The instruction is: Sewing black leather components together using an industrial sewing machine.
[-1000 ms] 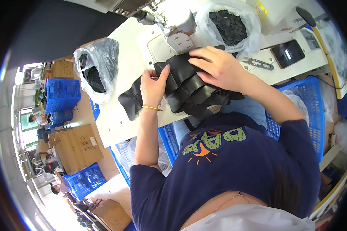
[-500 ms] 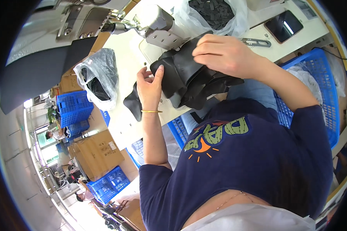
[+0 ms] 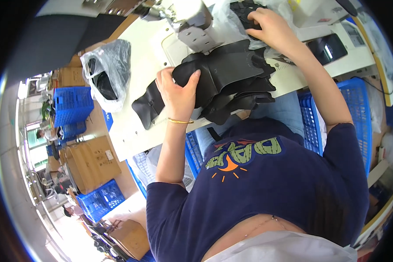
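Observation:
A stack of black leather-like pieces lies on the white sewing table, hanging over its near edge. My left hand, with a thin gold bangle at the wrist, grips the left end of that stack. My right hand reaches far up into an open clear plastic bag of small black pieces and its fingers rest on them. A white sewing machine head stands just left of that bag.
A second clear bag of black parts sits at the table's left end. A dark phone lies on the table at right. Blue crates and cardboard boxes stand on the floor at left; another blue crate is at my right.
My right hand left the black stack and moved up into the plastic bag. My left hand closed around the stack's left end. The view tilted down.

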The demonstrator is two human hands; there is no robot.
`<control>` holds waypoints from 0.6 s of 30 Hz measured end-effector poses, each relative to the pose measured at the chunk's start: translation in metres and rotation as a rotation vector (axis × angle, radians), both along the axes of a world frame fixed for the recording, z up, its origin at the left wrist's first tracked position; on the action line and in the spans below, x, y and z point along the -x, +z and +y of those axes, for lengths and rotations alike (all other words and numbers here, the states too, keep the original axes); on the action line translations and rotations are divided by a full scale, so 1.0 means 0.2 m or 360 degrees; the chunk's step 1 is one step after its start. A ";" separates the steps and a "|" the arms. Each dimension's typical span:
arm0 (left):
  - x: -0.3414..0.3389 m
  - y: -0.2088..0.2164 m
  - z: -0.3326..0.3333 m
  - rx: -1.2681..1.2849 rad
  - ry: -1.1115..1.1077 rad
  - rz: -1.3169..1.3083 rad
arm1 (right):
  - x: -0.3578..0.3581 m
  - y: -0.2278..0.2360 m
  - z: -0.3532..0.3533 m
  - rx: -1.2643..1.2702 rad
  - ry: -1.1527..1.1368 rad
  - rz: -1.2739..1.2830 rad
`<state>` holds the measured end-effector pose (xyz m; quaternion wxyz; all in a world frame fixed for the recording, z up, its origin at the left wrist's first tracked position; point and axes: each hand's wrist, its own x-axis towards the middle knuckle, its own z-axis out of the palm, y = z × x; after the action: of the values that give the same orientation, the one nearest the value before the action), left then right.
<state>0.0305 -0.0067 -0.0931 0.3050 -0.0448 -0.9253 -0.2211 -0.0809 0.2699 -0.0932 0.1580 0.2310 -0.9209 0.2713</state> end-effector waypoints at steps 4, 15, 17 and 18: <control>0.00 0.07 0.00 -0.0555 0.0085 -0.0306 | 0.06 -0.06 -0.02 -0.0097 0.0077 0.0154; -0.01 0.13 -0.08 -0.2035 -0.0375 -0.1012 | 0.00 0.02 0.01 -0.0119 -0.0165 0.0349; -0.01 0.13 -0.08 -0.1962 -0.0405 -0.1093 | -0.13 0.12 -0.10 0.0714 -0.0077 -0.0312; -0.01 0.12 -0.08 -0.1969 -0.0405 -0.1098 | -0.19 0.15 -0.15 0.1077 0.0268 -0.0659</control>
<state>0.0316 -0.0217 -0.0694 -0.0635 0.1012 -0.6618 -0.7401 -0.0430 0.2394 -0.0637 0.0136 0.1811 -0.7698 0.6120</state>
